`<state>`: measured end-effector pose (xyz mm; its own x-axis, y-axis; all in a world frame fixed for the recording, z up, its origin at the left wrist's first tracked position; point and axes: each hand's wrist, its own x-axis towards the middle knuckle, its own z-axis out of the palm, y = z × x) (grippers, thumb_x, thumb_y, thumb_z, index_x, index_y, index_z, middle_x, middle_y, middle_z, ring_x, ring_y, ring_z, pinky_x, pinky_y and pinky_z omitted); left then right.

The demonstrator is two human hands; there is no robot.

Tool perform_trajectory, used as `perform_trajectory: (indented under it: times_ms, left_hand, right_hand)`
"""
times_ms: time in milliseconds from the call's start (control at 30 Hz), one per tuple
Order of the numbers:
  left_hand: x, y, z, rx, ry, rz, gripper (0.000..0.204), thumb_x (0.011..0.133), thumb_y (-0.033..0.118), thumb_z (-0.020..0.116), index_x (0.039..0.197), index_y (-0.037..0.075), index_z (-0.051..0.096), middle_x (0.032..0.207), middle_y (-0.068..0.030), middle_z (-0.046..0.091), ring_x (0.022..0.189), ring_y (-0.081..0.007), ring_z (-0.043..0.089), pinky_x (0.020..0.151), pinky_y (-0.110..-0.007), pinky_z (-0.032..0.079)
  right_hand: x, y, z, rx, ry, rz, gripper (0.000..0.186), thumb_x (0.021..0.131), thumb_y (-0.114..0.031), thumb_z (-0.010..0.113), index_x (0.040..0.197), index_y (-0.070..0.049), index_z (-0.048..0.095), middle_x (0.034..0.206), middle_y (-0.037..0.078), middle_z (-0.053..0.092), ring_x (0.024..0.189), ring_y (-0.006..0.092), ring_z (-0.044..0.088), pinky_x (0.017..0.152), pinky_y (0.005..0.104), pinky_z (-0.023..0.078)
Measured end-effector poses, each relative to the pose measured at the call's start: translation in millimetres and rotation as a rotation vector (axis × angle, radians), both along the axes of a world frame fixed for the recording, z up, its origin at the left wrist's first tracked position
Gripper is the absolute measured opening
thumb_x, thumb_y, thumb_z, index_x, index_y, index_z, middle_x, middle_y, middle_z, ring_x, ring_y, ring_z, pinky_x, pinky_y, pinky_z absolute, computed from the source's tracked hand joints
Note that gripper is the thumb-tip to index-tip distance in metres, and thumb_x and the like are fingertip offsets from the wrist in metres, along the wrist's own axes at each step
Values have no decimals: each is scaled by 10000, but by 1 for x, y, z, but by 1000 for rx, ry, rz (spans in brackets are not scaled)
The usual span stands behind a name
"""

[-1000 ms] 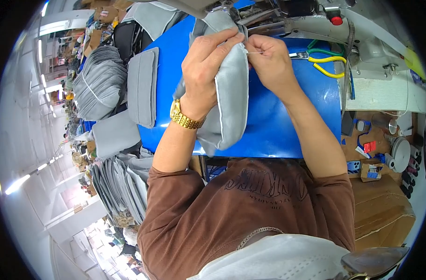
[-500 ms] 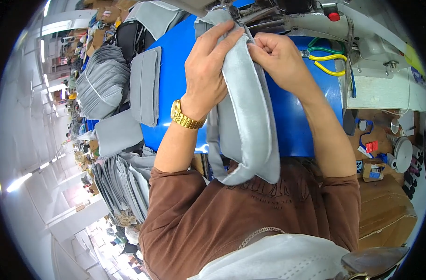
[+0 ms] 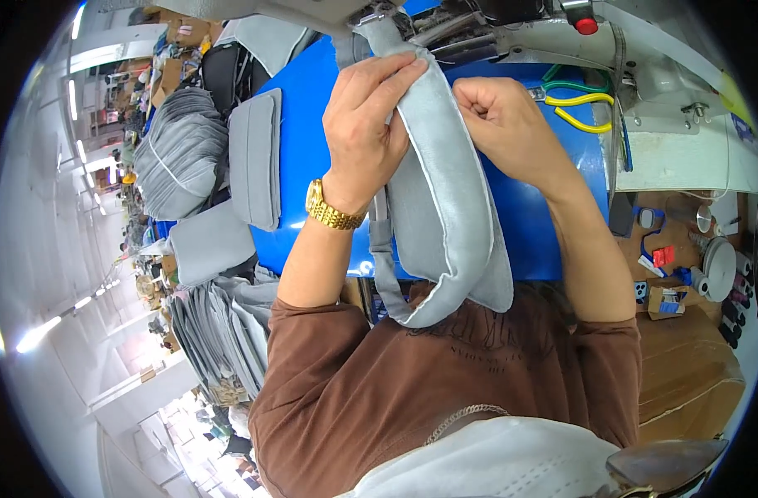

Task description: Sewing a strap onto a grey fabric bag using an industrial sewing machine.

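Observation:
A long grey padded fabric strap [image 3: 449, 216] hangs in a loop from the sewing machine [image 3: 644, 75] down to my chest. My left hand [image 3: 366, 124], with a gold watch at the wrist, grips the strap's upper left edge. Pinching the strap's right edge near the top is my right hand [image 3: 499, 124], fingers closed. Both hands are close together just below the machine head, over the blue table [image 3: 312, 174].
A grey padded panel [image 3: 254, 158] lies on the blue table's left part. Stacks of grey fabric pieces [image 3: 180, 149] pile up at the left, more [image 3: 221, 332] below. Green and yellow cables [image 3: 582, 104] run by the machine. Small parts and a cardboard box [image 3: 686, 365] sit at the right.
The strap has unfolded from a short bunched piece into a long loop hanging down. Both hands have moved slightly up toward the machine head while holding it.

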<state>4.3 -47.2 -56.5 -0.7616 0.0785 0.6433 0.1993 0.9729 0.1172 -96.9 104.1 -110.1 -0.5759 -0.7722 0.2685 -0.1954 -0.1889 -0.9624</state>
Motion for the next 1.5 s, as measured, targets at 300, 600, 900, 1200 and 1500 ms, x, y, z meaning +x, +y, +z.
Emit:
perform_trajectory:
  times_ms: [300, 600, 900, 1200, 1500]
  left_hand:
    - [-9, -1, 0, 156, -23, 17, 397, 693, -35, 669, 1078, 59, 692, 1091, -120, 673, 1009, -297, 636, 840, -366, 521]
    - [24, 31, 19, 62, -15, -60, 342, 677, 45, 776, 1010, 64, 704, 963, -100, 660, 894, -261, 620, 768, -346, 505]
    - [50, 49, 22, 116, -5, 27, 371, 723, 105, 815, 1068, 25, 704, 971, -117, 670, 816, -209, 644, 670, -285, 518]
    - [31, 29, 21, 85, -64, 41, 446, 695, 126, 828, 1112, 46, 692, 1041, -123, 661, 848, -238, 655, 690, -298, 534]
    - [1, 11, 8, 151, -33, 60, 396, 737, 116, 813, 1112, 66, 697, 1077, -128, 671, 907, -268, 675, 747, -323, 553]
  right_hand:
    - [-10, -12, 1, 15, 81, -135, 367, 841, -244, 659, 651, 0, 462, 538, 82, 375, 502, 149, 358, 481, 358, 319]
    - [29, 60, 27, 348, -251, 263, 425, 789, -281, 755, 577, -8, 508, 517, 29, 376, 496, 86, 343, 453, 306, 301]
    - [61, 75, 5, 41, -500, 251, 380, 884, -185, 696, 609, -33, 482, 561, -45, 385, 552, 33, 329, 470, 258, 268]
    - [36, 32, 3, -2, -403, 161, 413, 888, -179, 680, 603, -49, 410, 562, -45, 330, 552, 49, 293, 464, 280, 250]
    - [-3, 14, 13, 48, -92, 82, 333, 904, -202, 661, 656, -29, 520, 583, -41, 406, 562, 41, 345, 475, 268, 292]
